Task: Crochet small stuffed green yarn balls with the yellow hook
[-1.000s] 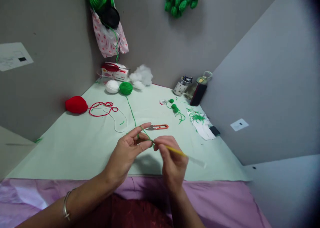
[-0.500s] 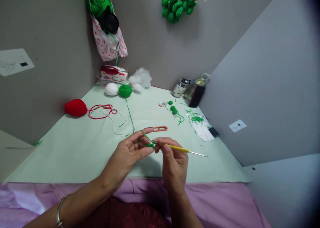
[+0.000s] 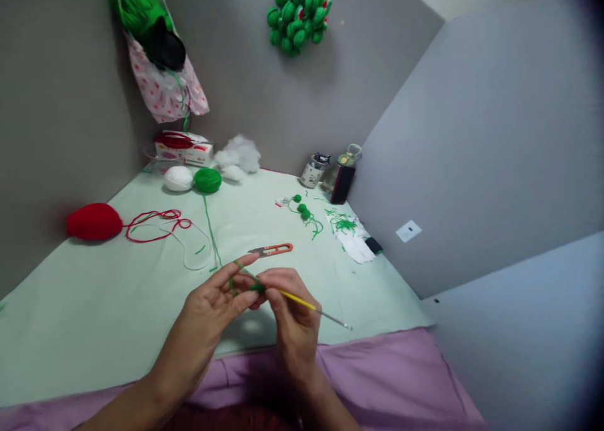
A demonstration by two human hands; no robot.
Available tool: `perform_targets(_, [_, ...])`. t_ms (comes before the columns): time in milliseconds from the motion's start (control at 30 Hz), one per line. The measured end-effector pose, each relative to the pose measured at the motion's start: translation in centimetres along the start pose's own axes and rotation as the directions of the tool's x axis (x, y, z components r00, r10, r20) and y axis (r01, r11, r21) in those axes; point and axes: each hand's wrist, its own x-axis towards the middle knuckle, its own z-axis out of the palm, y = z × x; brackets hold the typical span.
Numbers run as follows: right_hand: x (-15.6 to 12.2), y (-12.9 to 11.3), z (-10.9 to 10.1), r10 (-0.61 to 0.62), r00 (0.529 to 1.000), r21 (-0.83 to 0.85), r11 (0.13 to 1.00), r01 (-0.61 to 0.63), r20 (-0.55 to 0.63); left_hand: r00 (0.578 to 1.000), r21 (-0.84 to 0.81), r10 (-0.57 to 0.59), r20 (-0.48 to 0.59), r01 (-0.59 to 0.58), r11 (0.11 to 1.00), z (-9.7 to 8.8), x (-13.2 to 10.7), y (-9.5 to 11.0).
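Note:
My left hand (image 3: 214, 305) pinches a green yarn strand (image 3: 211, 229) looped over its forefinger, with a small green stitch at the fingertips. That strand runs back across the table to a green yarn ball (image 3: 207, 180). My right hand (image 3: 290, 311) is closed on a yellow crochet hook (image 3: 309, 306), whose metal end points right while its working end meets the yarn between both hands. Orange thread snips (image 3: 274, 250) lie on the table just beyond my fingers.
A pale green table (image 3: 94, 292) holds a red yarn ball (image 3: 93, 221) with loose red strand, a white yarn ball (image 3: 178, 179), white stuffing (image 3: 238, 154), small green crocheted pieces (image 3: 304, 211), green scraps on paper (image 3: 349, 229), jars (image 3: 315, 170). Green crocheted bunch (image 3: 297, 12) hangs on the wall.
Both hands have shifted left and lower in view as the camera turned. The yarn loop stays on my left forefinger; the hook remains at the stitch, its free end tilted lower.

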Motion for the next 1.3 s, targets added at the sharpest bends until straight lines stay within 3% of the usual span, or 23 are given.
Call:
perform_targets(233, [0.3, -0.8, -0.3, -0.115, 0.993, -0.093, 0.989, 0.117, 0.031, 0.998, 0.009, 0.028, -0.05, -0.027, 1.0, 0.1, 0.0, 0.0])
perform_targets(467, [0.5, -0.8, 0.2, 0.045, 0.999, 0.116, 0.992, -0.042, -0.029, 0.996, -0.051, -0.089, -0.028, 0.088, 0.995, -0.1, -0.1, 0.4])
perform_targets(567, [0.3, -0.5, 0.4, 0.053, 0.997, 0.111, 0.993, -0.047, -0.049, 0.991, -0.066, -0.134, -0.016, 0.133, 0.989, -0.2, -0.1, 0.3])
perform_targets(800, [0.0, -0.6, 0.5, -0.153, 0.988, -0.105, 0.983, 0.149, -0.028, 0.994, -0.12, -0.106, 0.009, 0.107, 0.987, 0.3, -0.4, 0.9])
perform_targets(1000, [-0.1, -0.8, 0.6, -0.092, 0.995, -0.022, 0.996, 0.092, -0.024, 1.0, -0.035, 0.03, -0.009, -0.03, 0.999, 0.0, 0.3, 0.3])
perform_targets(1300, [-0.2, -1.0, 0.3, -0.102, 0.995, -0.061, 0.993, 0.102, 0.006, 1.0, -0.032, -0.01, -0.01, 0.009, 0.999, 0.1, -0.2, 0.6])
